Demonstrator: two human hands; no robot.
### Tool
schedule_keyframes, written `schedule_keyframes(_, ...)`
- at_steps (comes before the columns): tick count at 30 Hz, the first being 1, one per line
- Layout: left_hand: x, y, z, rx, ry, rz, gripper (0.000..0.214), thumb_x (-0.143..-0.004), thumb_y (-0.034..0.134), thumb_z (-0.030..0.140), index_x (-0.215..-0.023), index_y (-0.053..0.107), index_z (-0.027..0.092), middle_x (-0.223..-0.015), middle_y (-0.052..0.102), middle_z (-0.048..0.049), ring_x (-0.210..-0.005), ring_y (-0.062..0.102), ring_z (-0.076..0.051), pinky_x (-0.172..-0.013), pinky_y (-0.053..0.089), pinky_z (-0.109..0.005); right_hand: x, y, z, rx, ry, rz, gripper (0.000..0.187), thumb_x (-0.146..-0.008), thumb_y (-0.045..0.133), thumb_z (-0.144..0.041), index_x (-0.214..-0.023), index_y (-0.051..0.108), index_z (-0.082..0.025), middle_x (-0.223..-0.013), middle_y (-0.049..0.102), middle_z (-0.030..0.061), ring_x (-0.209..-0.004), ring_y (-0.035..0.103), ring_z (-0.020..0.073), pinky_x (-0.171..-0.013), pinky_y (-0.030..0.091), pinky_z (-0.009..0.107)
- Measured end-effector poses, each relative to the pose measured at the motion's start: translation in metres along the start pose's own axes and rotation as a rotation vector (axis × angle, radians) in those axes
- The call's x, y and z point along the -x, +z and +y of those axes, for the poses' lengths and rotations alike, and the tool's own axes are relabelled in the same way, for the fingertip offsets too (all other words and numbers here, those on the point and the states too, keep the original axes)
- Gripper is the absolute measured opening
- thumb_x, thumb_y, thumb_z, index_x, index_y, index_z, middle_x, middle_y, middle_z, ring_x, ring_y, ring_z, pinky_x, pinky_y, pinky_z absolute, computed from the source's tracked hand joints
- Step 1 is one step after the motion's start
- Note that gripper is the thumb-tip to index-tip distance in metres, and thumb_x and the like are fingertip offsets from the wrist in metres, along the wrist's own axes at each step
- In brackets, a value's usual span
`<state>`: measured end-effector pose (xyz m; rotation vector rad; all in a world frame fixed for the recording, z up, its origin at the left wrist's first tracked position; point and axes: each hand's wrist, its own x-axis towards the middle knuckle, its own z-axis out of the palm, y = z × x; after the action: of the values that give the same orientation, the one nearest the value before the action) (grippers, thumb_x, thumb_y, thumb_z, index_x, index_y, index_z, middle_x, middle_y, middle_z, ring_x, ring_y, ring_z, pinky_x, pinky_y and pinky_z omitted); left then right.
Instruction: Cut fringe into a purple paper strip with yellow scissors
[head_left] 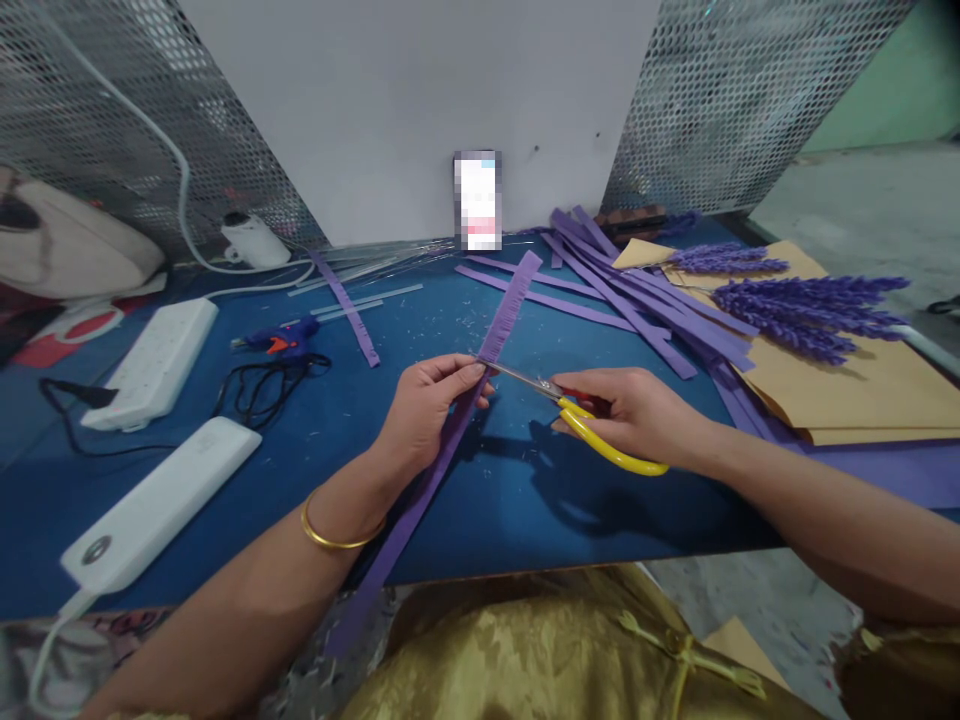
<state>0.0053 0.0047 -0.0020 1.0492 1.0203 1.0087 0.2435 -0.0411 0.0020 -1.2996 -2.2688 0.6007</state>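
Purple strips (622, 290) lie far right, beside flowers (802, 300) on brown paper (855, 390); a glue gun (296, 335) with looped cord (259, 400) lies left. Left hand (427, 405), extended from near left, pinches a fringed strip (512, 305) above the bench (675, 510). Right hand (637, 405) grips scissors (615, 455), blades against the strip.

The bare left forearm (247, 590) is slanting upward from the lower left corner, and the bare left wrist (367, 500) is lying nearly in line with it. The bare left hand (420, 410) is pinching firmly, its thumb (461, 382) pressing from above while the other fingers are curling beneath. From the right edge, the bare right forearm (810, 510) is angling inward, and the bare right hand (630, 405) is gripping with bent fingers, pointing toward the left one.
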Motion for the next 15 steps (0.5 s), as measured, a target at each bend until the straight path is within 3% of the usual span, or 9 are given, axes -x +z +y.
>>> schedule_keyframes(9,-0.0012,-0.0005,0.0004,-0.025,-0.002,-0.002,0.021,-0.065,0.084,0.033,-0.074,0.077,0.015,-0.067,0.072,-0.0031,-0.059,0.063,-0.012,-0.059,0.051,-0.022,-0.0003,-0.0014,-0.0004,-0.039,0.023,-0.022,0.035,-0.091,0.06,-0.048,-0.102,0.072,-0.017,-0.065,0.055,-0.0013,-0.057,0.041,0.0117,-0.053,0.03,0.023)
schedule_keyframes(15,-0.002,-0.0004,0.0002,0.067,-0.082,-0.03,0.022,-0.063,0.087,0.031,-0.073,0.076,0.015,-0.063,0.07,-0.0011,-0.056,0.062,-0.009,-0.057,0.05,-0.018,-0.0006,-0.001,0.001,-0.175,0.093,-0.085,0.038,-0.09,0.06,-0.052,-0.1,0.072,-0.017,-0.063,0.048,-0.0041,-0.056,0.034,0.0104,-0.05,0.027,0.022)
